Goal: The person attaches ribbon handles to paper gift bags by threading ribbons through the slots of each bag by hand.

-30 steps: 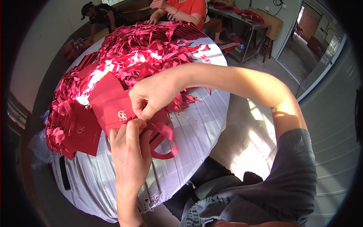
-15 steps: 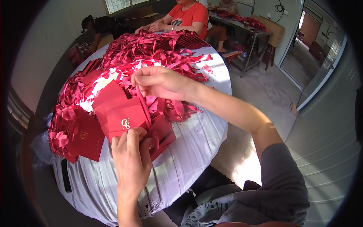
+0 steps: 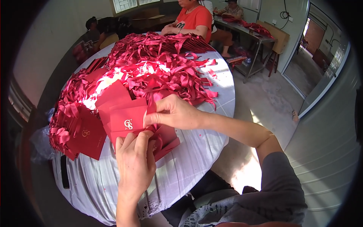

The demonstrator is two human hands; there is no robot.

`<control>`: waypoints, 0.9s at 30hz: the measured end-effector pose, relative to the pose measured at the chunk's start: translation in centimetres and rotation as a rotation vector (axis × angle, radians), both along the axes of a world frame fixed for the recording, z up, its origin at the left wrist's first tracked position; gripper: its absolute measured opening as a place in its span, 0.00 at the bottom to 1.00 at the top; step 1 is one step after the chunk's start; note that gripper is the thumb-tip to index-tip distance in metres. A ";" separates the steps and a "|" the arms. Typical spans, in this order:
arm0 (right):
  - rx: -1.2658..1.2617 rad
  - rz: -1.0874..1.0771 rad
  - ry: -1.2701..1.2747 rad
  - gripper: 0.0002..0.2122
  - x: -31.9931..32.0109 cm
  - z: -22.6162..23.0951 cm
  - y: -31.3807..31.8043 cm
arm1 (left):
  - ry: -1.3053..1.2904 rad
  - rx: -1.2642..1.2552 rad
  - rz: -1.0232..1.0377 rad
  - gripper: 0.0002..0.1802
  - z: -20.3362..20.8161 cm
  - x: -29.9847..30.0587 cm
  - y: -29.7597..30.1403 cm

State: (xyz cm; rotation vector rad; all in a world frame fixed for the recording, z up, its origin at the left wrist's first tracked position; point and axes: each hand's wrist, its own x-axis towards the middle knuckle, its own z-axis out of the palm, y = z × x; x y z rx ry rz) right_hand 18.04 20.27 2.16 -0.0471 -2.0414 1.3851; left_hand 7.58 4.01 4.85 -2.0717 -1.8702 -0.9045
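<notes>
My left hand [image 3: 135, 164] is closed at the lower edge of a stack of flat red envelopes, pinching the near red envelope [image 3: 119, 115], which bears a gold emblem. My right hand [image 3: 177, 113] is closed too, thumb and fingers pinching a red satin ribbon [image 3: 151, 101] at that envelope's right edge. The two hands are close together, with the fingertips almost meeting. More red envelopes [image 3: 166, 133] lie under and just right of them. Left of my left hand rests another red envelope [image 3: 89, 134] with a gold emblem, next to bunched ribbons.
A large heap of ribboned red envelopes [image 3: 162, 56] covers the far side of the round table with its white cloth [image 3: 193, 159]. A black flat object [image 3: 65, 172] lies at the left edge. A person in a red shirt [image 3: 196, 20] sits across; a metal side table [image 3: 251, 64] stands behind.
My right hand has come down and nearer from above the heap to the envelope's right edge, bringing the ribbon. My left hand keeps its hold at the lower edge.
</notes>
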 end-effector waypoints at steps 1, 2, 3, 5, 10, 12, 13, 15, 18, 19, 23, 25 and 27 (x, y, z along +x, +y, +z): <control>-0.033 -0.062 0.121 0.10 -0.2 -0.1 -0.2 | 0.000 -0.008 -0.001 0.08 0.1 0.1 0.0; -0.018 -0.139 0.086 0.09 -0.4 -0.1 0.1 | 0.001 -0.013 -0.002 0.08 0.1 0.1 0.0; -0.017 -0.138 0.087 0.09 -0.5 -0.3 0.1 | 0.002 -0.012 -0.001 0.08 0.1 0.0 0.0; 0.036 -0.230 0.062 0.10 -0.7 -0.4 0.0 | 0.022 -0.025 0.010 0.08 0.0 -0.3 0.0; -0.195 -0.027 -0.031 0.12 0.3 0.5 0.5 | 0.052 0.083 -0.037 0.08 0.1 0.1 0.2; -0.281 0.122 -0.015 0.12 0.6 1.2 -0.5 | 0.061 0.108 -0.035 0.08 -0.2 -0.1 0.3; -0.134 0.182 -0.075 0.12 1.1 1.2 0.1 | 0.056 0.106 -0.024 0.09 -0.4 -0.1 0.5; -0.046 0.173 -0.133 0.12 1.5 0.9 -0.4 | 0.052 0.103 -0.021 0.09 -0.5 -0.2 0.4; -0.066 0.078 -0.083 0.12 1.5 0.4 -1.3 | 0.048 0.111 -0.013 0.09 -0.6 -0.2 0.4; -0.085 0.022 -0.045 0.12 1.2 0.0 -1.6 | 0.058 0.107 -0.013 0.09 -0.7 -0.1 0.3; 0.007 -0.151 0.071 0.08 0.4 -0.8 -2.8 | 0.060 0.093 -0.018 0.09 -0.4 -0.5 0.2; 0.025 -0.214 0.115 0.07 0.0 -1.1 -2.8 | -0.034 0.046 -0.051 0.10 0.0 -1.0 0.1; 0.096 -0.263 0.183 0.06 -0.2 0.0 -3.1 | -0.251 0.066 -0.093 0.12 0.8 -2.0 -0.9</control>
